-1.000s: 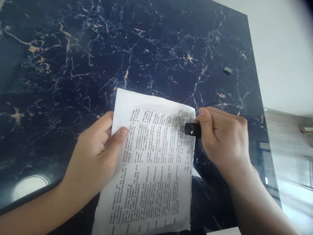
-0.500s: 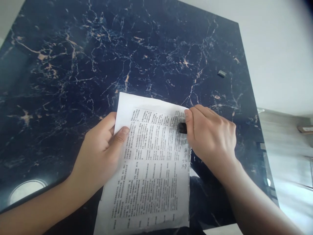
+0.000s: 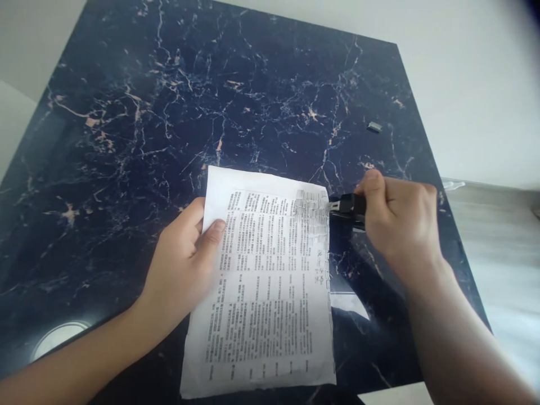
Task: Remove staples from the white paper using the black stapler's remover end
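Observation:
Between the thumb and fingers of my left hand (image 3: 185,259) is the left edge of a printed sheet of paper (image 3: 261,304), perhaps more than one sheet. Many metal staples (image 3: 312,211) crowd its upper right corner and run along the right edge. My right hand (image 3: 400,219) is wrapped round a black stapler (image 3: 348,207). The stapler's metal nose points left, just at the paper's right edge. Most of its body is hidden in my fist.
A dark blue marbled table (image 3: 253,107) lies under my hands. On it, far right, rests a small grey strip of staples (image 3: 374,127). A pale round reflection (image 3: 59,337) shows at lower left, and a white sheet corner (image 3: 396,395) at the bottom right.
My right hand has drawn the stapler to the right, off the paper's face to its edge. The left hand keeps its hold on the paper. The view has shifted a little.

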`<action>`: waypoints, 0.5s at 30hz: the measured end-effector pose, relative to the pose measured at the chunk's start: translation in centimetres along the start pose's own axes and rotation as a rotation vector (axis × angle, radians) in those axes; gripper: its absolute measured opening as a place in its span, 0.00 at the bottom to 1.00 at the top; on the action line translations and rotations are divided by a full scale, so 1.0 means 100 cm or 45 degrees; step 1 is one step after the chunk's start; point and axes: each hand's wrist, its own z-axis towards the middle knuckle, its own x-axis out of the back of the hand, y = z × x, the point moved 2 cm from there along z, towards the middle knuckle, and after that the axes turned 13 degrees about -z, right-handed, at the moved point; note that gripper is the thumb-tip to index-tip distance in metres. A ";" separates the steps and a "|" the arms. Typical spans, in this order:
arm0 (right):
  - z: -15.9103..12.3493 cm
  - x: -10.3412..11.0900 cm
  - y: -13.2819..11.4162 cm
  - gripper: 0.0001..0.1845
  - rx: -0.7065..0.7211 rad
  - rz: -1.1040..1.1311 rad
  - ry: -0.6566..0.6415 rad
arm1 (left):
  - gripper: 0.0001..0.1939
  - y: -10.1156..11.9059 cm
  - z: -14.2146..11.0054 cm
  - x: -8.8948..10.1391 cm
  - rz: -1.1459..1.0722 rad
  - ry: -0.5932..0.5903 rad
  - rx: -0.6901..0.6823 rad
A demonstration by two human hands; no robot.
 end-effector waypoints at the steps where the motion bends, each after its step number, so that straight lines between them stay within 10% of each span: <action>1: 0.003 -0.001 0.004 0.28 -0.036 -0.018 0.003 | 0.15 -0.002 0.000 0.000 0.002 -0.003 -0.007; 10: 0.011 -0.009 0.014 0.29 -0.053 -0.022 -0.082 | 0.25 0.000 0.027 0.005 0.117 0.158 -0.452; 15: 0.011 -0.011 0.015 0.30 -0.047 0.016 -0.099 | 0.09 0.003 0.059 0.022 0.197 0.276 -0.594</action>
